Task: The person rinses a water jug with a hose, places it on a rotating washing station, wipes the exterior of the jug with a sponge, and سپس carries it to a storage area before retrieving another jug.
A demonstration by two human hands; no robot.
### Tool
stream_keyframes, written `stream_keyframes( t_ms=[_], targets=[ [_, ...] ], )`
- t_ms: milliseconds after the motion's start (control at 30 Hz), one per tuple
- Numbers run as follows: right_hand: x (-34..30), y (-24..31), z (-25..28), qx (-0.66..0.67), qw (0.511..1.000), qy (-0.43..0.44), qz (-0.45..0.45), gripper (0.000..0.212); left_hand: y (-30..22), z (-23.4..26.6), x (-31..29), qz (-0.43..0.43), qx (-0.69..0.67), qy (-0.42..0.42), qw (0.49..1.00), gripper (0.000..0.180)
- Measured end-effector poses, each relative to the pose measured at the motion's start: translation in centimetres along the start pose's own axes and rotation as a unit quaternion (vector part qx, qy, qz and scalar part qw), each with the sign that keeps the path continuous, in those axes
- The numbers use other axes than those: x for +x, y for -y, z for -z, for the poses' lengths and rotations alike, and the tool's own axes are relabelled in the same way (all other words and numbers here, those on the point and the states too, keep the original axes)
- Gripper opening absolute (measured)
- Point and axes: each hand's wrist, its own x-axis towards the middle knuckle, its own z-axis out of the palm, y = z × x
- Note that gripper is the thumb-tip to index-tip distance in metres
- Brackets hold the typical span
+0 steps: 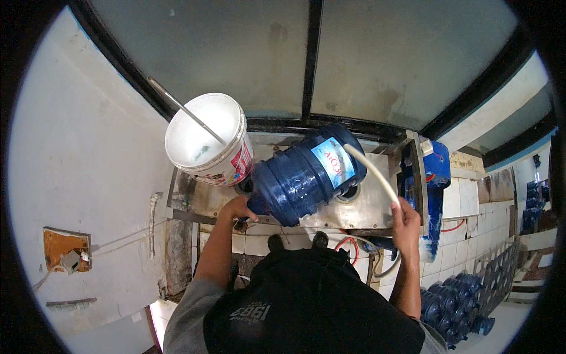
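A large blue water jug (298,177) with a light-blue label lies tilted on its side on a metal counter (371,209). Its neck points to the near left, where my left hand (240,208) is closed around it, some fingers hidden. Farther right, my right hand (405,225) grips a pale hose (377,172). The hose's upper end reaches over the jug's base near the label; whether it touches is unclear. Beside the jug on the left stands a white bucket (204,171) with a metal rod (187,111) leaning in it and whitish contents.
Dark-framed frosted panes (365,65) rise behind the counter. A blue plastic container (436,171) stands at its right end. Several blue jugs (451,307) are grouped at the lower right. On the tiled floor runs a red hose (355,251). A pale wall (94,153) bounds the left.
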Motion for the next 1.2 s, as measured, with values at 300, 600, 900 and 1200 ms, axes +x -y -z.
stream_keyframes(
  t_ms=[300, 600, 900, 1200],
  targets=[
    [-3.3, 5.1, -4.5, -0.063, 0.985, 0.155, 0.053, 0.032, -3.6, -1.4, -3.5, 0.013, 0.100, -0.239, 0.966, 0.073],
    [1.6, -0.3, -2.2, -0.054, 0.998, -0.018, 0.029, 0.037, -0.3, -5.9, -3.5, 0.009, 0.116, -0.438, 0.891, 0.070],
    [-1.9, 2.8, -3.7, -0.029, 0.987, 0.105, 0.117, 0.035, 2.7, -0.4, -0.5, 0.021, -0.153, 0.054, 0.987, 0.099],
    [-3.5, 3.9, -6.6, -0.042, 0.982, 0.138, 0.119, 0.030, -7.0, -0.7, -5.8, 0.051, 0.081, -0.256, 0.962, 0.072]
  ],
)
